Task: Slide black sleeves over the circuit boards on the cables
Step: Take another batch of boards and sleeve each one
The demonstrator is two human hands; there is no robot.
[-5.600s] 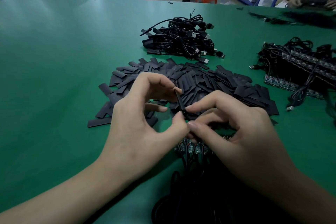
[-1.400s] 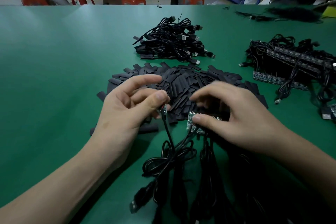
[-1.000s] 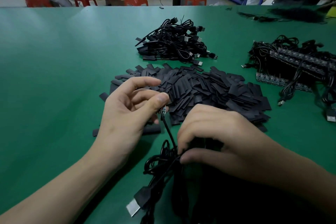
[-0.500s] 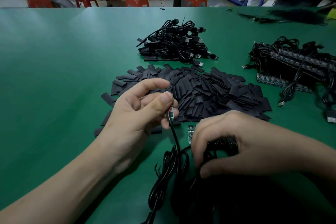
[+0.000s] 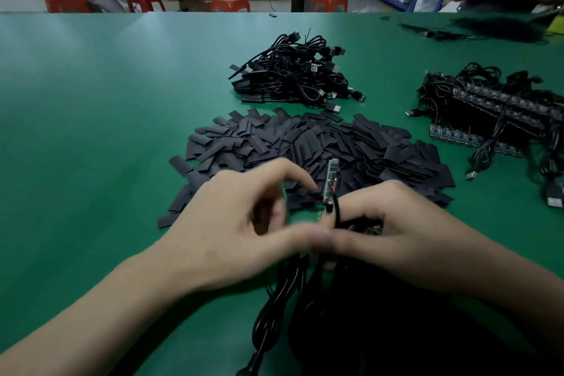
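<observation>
The bare board [image 5: 331, 178] stands upright at centre frame, over the near edge of the sleeves [image 5: 320, 143] pile. The right hand [image 5: 412, 232] curls round the cable [image 5: 336, 213] just below it. The left hand [image 5: 241, 223] is curled, index tip at the board's base; blur hides whether it grips. The table [image 5: 91, 131] is green.

A small greenish circuit board [image 5: 331, 175] stands nearly upright above the green table mat [image 5: 106, 131], with its thin black cable [image 5: 336, 212] dropping between the two hands. The right hand [image 5: 412, 232] pinches the cable just below the board. The left hand [image 5: 238, 223] curls beside it, index tip at the board's lower end (its grip is blurred). Just behind lies a heap of flat black sleeves [image 5: 305, 143].
</observation>
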